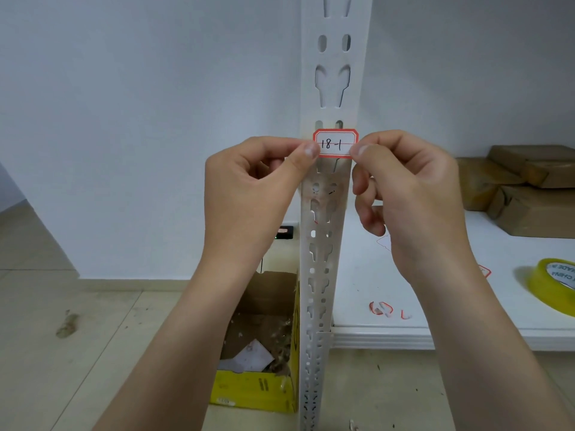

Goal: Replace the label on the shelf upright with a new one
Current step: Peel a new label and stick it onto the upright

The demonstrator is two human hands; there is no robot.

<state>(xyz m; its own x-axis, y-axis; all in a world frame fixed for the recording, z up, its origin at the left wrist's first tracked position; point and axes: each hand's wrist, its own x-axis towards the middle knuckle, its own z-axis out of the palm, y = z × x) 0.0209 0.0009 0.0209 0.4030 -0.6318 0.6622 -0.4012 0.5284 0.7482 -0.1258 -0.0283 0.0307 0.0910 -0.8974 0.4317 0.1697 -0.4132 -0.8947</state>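
Nearest, on the dusty floor at the foot of the upright, an open cardboard box with a yellow printed side stands just left of the post. It holds a pale sheet of paper and a litter of small scraps and crumbs.

To the right, the white shelf board carries a roll of clear yellowish packing tape lying near its right edge. Torn red-edged label scraps lie close to the front.

Higher up, both hands meet at the white slotted shelf upright. The left hand pinches the left end of the red-bordered label between thumb and forefinger, and the right hand pinches its right end the same way, the other fingers curled in. The label reads "18-1" and sits level across the face of the upright, just below a pair of slots.

Farther back on the shelf, brown paper-wrapped parcels are stacked against the white wall.
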